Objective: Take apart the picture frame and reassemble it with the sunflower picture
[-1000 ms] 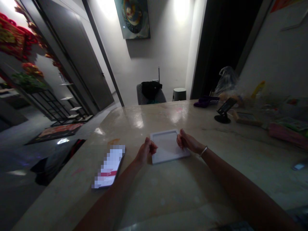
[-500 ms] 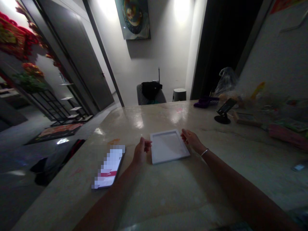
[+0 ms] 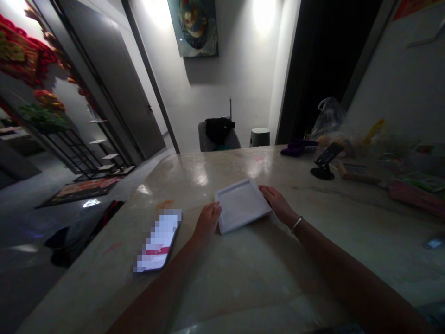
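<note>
We have a white frame [image 3: 245, 204], shallow and rectangular with a raised rim, near the middle of the stone-topped table [image 3: 225, 278], set askew between our two hands. We cannot tell whether all of its underside rests on the tabletop or one edge is lifted. Our left hand [image 3: 208, 220] grips its left edge, the thumb up at the rim and the fingers curled. Our right hand [image 3: 276, 199] grasps the right edge, fingers reaching along that side; a bracelet [image 3: 297, 224] circles the wrist.

Just left of our left forearm we see a phone [image 3: 158, 241] lying on the table, its screen lit and partly pixelated. Beyond our right hand, well apart from the frame, we see a black phone stand [image 3: 323, 164], with a wooden frame [image 3: 357, 171] just beside it. Behind these we find a purple item [image 3: 295, 147] and a clear plastic bag [image 3: 328, 118]; a pink item [image 3: 415, 195] lies farther right, in dim light. Past the table's far edge we face a grey chair [image 3: 205, 137] with a black cloth [image 3: 219, 130] over its back, a stool-like object [image 3: 260, 138] beside it, and a picture [image 3: 196, 28] hanging on the wall above.
</note>
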Demonstrator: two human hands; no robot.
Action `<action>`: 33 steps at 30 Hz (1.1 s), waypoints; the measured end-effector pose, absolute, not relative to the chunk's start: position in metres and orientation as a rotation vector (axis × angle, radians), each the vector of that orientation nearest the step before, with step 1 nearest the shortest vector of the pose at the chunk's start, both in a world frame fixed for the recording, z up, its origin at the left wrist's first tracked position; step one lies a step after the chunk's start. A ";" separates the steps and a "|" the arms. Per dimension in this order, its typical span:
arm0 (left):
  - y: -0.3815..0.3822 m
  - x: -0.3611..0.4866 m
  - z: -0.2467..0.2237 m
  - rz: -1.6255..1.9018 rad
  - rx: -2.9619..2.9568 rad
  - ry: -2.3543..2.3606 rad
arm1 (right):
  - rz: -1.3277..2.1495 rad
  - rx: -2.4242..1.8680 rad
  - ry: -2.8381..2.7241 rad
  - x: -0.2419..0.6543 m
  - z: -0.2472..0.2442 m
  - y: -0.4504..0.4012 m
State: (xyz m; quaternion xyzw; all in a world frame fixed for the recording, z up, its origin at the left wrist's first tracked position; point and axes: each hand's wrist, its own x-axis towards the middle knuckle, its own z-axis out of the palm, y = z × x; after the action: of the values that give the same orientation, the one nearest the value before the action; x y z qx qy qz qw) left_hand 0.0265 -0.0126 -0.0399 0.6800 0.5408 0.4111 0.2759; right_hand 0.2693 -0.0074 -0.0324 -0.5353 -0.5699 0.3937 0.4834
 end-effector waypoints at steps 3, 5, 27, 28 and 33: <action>-0.012 0.028 -0.041 1.073 1.865 1.421 | 1.117 -1.042 -1.216 0.267 -0.026 -0.011; -0.015 0.031 -0.040 1.052 1.897 1.395 | 1.160 -0.907 -1.173 0.262 -0.020 -0.015; -0.016 0.007 -0.001 1.136 0.882 0.805 | 1.263 -0.867 -1.734 0.243 -0.019 -0.035; -0.016 0.008 -0.001 1.140 0.873 0.817 | 1.263 -0.886 -1.740 0.243 -0.020 -0.035; -0.016 0.004 0.001 1.111 0.903 0.894 | 1.250 -0.970 -1.772 0.245 -0.021 -0.034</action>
State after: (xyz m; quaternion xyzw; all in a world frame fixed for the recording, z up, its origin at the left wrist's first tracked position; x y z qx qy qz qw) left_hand 0.0042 -0.0164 0.0013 0.3996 0.3958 0.4918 0.6647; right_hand 0.2451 -0.0344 -0.0213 -0.3786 -0.6919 0.4879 0.3739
